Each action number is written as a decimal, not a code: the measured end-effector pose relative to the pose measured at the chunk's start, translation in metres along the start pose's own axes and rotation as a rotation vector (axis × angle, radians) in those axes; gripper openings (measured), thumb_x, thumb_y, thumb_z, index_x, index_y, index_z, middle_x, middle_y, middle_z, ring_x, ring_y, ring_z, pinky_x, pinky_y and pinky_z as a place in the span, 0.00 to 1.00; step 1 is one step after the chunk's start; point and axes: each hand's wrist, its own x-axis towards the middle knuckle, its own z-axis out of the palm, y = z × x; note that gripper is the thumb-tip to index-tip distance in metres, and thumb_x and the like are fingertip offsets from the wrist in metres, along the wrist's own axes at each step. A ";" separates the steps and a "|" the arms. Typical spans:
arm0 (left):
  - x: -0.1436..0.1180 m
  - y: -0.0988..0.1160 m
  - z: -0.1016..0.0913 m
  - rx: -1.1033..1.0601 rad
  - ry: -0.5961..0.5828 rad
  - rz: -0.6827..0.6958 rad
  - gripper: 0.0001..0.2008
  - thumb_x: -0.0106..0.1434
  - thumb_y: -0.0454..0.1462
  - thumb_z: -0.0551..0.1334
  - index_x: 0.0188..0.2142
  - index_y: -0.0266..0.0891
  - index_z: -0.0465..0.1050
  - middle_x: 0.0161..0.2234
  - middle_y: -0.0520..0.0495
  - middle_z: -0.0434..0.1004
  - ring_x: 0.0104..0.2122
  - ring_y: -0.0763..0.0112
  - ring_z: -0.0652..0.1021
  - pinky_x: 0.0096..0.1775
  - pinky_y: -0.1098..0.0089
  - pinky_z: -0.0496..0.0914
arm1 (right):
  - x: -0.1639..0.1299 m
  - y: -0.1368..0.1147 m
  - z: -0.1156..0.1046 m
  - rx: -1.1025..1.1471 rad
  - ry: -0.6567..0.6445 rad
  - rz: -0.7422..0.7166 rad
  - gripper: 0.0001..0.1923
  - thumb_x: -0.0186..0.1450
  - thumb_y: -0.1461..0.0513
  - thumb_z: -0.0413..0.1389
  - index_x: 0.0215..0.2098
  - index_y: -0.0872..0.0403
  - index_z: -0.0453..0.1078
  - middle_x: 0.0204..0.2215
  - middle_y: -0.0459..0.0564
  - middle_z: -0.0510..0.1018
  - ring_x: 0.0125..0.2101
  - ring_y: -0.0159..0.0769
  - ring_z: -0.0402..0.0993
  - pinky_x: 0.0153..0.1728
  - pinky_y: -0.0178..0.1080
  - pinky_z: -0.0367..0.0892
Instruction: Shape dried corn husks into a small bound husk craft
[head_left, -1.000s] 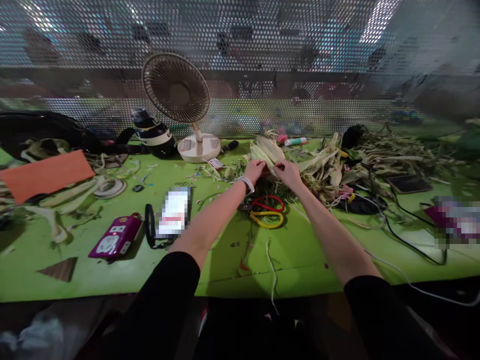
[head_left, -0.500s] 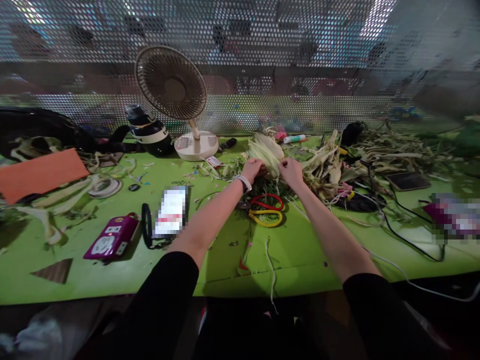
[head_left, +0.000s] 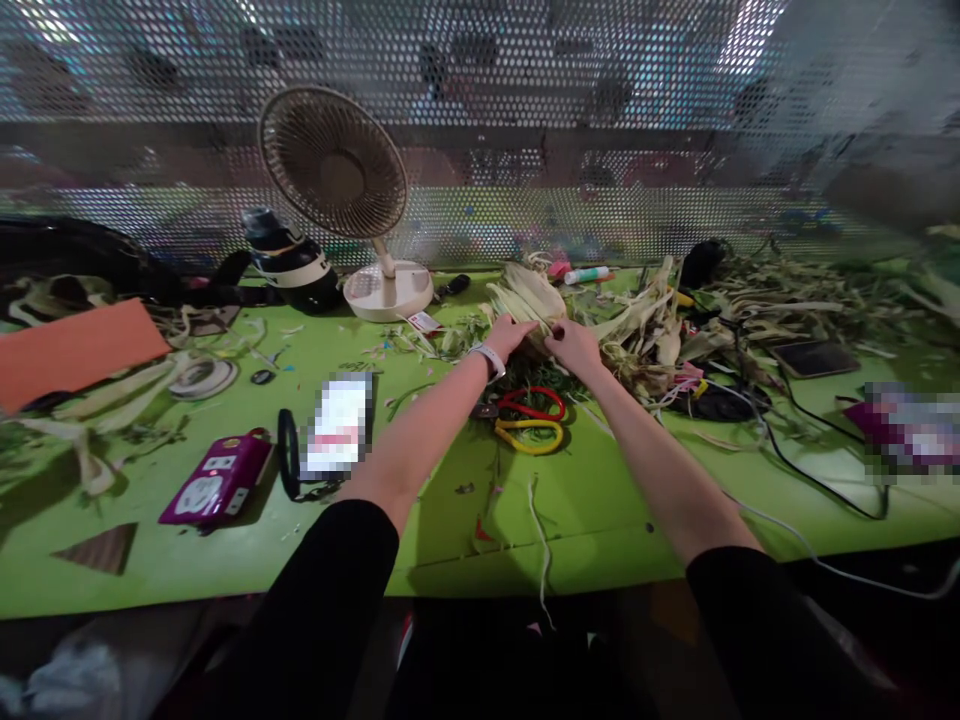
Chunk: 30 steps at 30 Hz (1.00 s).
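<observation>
- Noted black sleeves at the bottom of the view, both forearms stretched out over the green table [head_left: 600, 500]
- Logged a loose pale strip [head_left: 541, 530] on the table between the forearms, running off the near edge
- Off to the left: purple power strip [head_left: 214, 480], well apart from either hand
- Found red and yellow scissors [head_left: 532, 420] flat on the table just short of the hands, untouched
- Left hand [head_left: 512, 333], white wristband [head_left: 491, 360] at the wrist: fingers curled down over the near end of the husk bundle [head_left: 529, 292], pressing it to the table
- Right hand [head_left: 574, 345]: thumb and fingers closed in a pinch on the same near end, almost touching the left hand
- Placed the husk bundle at mid-table, its far end angled up and left, with the husk pile [head_left: 652, 330] just to its right
- Judged step in hand: gripping and gathering the base of the bundle, both hands clamped, no tool in use
- Judged need for the next move: a firm hold by the left hand to keep the leaves from splaying, and a free right hand for anything beyond holding, scissors being within easy reach
- Farther back: desk fan [head_left: 334, 165] on its base, then the perforated screen [head_left: 525, 100] behind the table
- Against half a second ago: right hand drawn in leftward, closing the gap to the left hand; bundle in the same spot; scissors unmoved; whole view shifted slightly, fan sitting a touch further left in the picture
</observation>
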 end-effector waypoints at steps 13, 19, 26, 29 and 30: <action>-0.026 0.023 -0.007 -0.064 -0.070 0.254 0.05 0.51 0.32 0.63 0.30 0.37 0.76 0.29 0.45 0.81 0.38 0.64 0.81 0.36 0.70 0.75 | -0.010 -0.005 0.007 -0.090 -0.006 0.054 0.16 0.64 0.68 0.52 0.49 0.57 0.72 0.49 0.66 0.77 0.43 0.52 0.77 0.41 0.45 0.67; -0.046 0.056 -0.027 -0.124 -0.141 0.203 0.10 0.52 0.33 0.67 0.34 0.39 0.70 0.31 0.51 0.77 0.32 0.71 0.79 0.36 0.69 0.75 | -0.005 -0.002 -0.008 -0.045 0.017 0.053 0.12 0.61 0.66 0.55 0.43 0.56 0.75 0.44 0.62 0.79 0.42 0.50 0.76 0.42 0.43 0.67; -0.088 0.043 -0.041 -0.038 -0.172 0.189 0.12 0.57 0.34 0.68 0.35 0.40 0.65 0.28 0.54 0.77 0.25 0.77 0.75 0.29 0.76 0.69 | -0.015 -0.038 -0.034 0.819 -0.058 -0.054 0.24 0.69 0.46 0.45 0.24 0.53 0.66 0.26 0.50 0.73 0.31 0.37 0.73 0.35 0.40 0.69; -0.103 0.039 -0.045 0.041 -0.127 0.238 0.10 0.58 0.35 0.69 0.33 0.39 0.67 0.23 0.55 0.74 0.22 0.79 0.72 0.27 0.77 0.66 | -0.031 -0.056 -0.027 0.858 -0.014 -0.162 0.27 0.60 0.40 0.56 0.19 0.52 0.58 0.18 0.42 0.60 0.24 0.31 0.63 0.27 0.36 0.64; -0.108 0.038 -0.047 0.067 -0.090 0.262 0.11 0.58 0.36 0.69 0.33 0.39 0.67 0.22 0.56 0.73 0.21 0.80 0.71 0.26 0.77 0.65 | -0.036 -0.060 -0.024 0.865 0.010 -0.175 0.28 0.59 0.39 0.58 0.19 0.51 0.57 0.18 0.41 0.57 0.23 0.30 0.60 0.25 0.35 0.61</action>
